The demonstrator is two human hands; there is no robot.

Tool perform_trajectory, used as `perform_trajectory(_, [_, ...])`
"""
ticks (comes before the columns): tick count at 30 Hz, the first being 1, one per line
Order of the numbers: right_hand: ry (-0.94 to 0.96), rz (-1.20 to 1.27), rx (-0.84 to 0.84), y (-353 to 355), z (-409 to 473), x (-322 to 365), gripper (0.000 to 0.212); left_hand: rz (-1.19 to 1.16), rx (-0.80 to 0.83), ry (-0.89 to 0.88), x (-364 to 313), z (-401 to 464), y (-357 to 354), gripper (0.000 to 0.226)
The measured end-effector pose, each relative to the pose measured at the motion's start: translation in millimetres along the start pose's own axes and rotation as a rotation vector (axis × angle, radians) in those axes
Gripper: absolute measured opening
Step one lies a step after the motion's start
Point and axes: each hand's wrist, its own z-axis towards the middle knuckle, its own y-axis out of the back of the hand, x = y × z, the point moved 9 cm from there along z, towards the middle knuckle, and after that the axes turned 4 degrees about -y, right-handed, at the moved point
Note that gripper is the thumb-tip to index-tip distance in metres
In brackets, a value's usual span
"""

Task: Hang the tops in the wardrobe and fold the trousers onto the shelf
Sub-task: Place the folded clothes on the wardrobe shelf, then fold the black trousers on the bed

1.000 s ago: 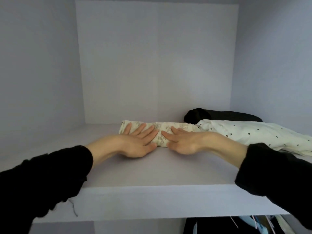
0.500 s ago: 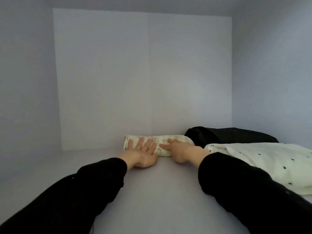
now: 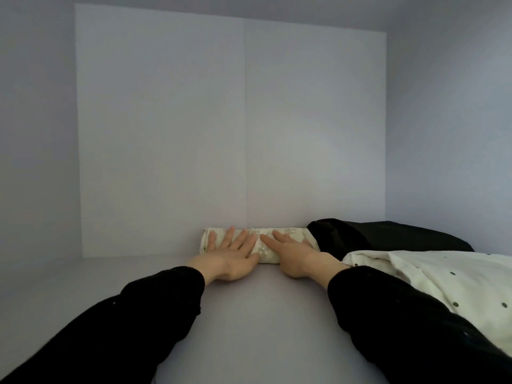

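Observation:
Folded cream patterned trousers [image 3: 291, 234] lie as a narrow bundle at the back of the white shelf [image 3: 257, 314], close to the rear wall. My left hand [image 3: 232, 254] presses flat on the bundle's left half, fingers straight and spread. My right hand [image 3: 293, 253] presses flat on its right half, fingers pointing left toward the other hand. Black sleeves cover both forearms.
A folded black garment [image 3: 388, 238] lies at the back right, touching the cream bundle. In front of it lies a white dotted garment [image 3: 443, 275], partly under my right sleeve. The wardrobe's rear panel [image 3: 243, 134] and side walls enclose the shelf.
Both hands have pushed the cream bundle deeper along the shelf toward the rear wall, and the camera has followed further into the compartment. Fingers stay flat on the cloth.

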Motion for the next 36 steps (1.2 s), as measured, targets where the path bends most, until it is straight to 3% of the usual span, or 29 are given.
perform_trajectory(6, [0.06,0.233,-0.081,38,-27,22,0.072,0.032,-0.084,0.07,-1,-39,40,0.055])
perform_trajectory(12, [0.133,0.52,-0.213,72,-95,42,0.066,0.262,-0.228,0.146,-26,-132,83,0.056])
perform_trajectory(18, [0.497,0.491,-0.402,106,-215,127,0.042,0.096,-0.786,0.4,-49,-324,118,0.052])
perform_trajectory(22, [0.669,0.521,-0.501,105,-300,176,0.043,0.136,-0.872,0.488,-70,-435,105,0.046])
perform_trajectory(25, [0.753,0.733,-0.502,87,-374,205,0.037,0.112,-0.869,0.65,-90,-537,79,0.042])
perform_trajectory(27, [0.847,0.851,-0.455,65,-421,222,0.034,0.075,-0.878,0.778,-99,-595,54,0.038])
perform_trajectory(29, [0.949,0.931,-0.287,28,-479,253,0.033,0.01,-0.825,0.899,-111,-663,20,0.039])
perform_trajectory(36, [1.208,0.966,0.134,-72,-698,357,0.03,-0.036,-0.745,1.281,-164,-919,-69,0.036])
